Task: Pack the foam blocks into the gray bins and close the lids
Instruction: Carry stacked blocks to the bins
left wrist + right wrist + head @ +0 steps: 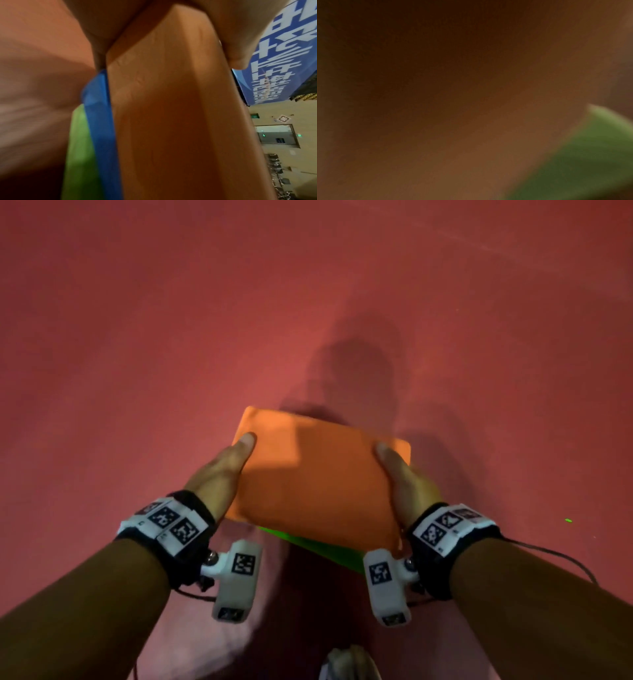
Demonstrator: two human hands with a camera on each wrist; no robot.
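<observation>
Both hands carry a stack of flat foam blocks above a red floor. The orange foam block (318,474) lies on top; my left hand (222,474) grips its left edge with the thumb on top, and my right hand (400,484) grips the right edge the same way. A green foam block (325,546) peeks out underneath. In the left wrist view the orange block (171,115) fills the middle, with a thin blue block (101,115) and the green block (78,148) stacked against it. The right wrist view is blurred; only orange and a green corner (590,162) show. No gray bin is in view.
Red floor (171,320) spreads all around the stack. A shoe tip (346,662) shows at the bottom edge. In the left wrist view, a blue banner (283,60) and a beige wall with a doorway (274,135) appear far off.
</observation>
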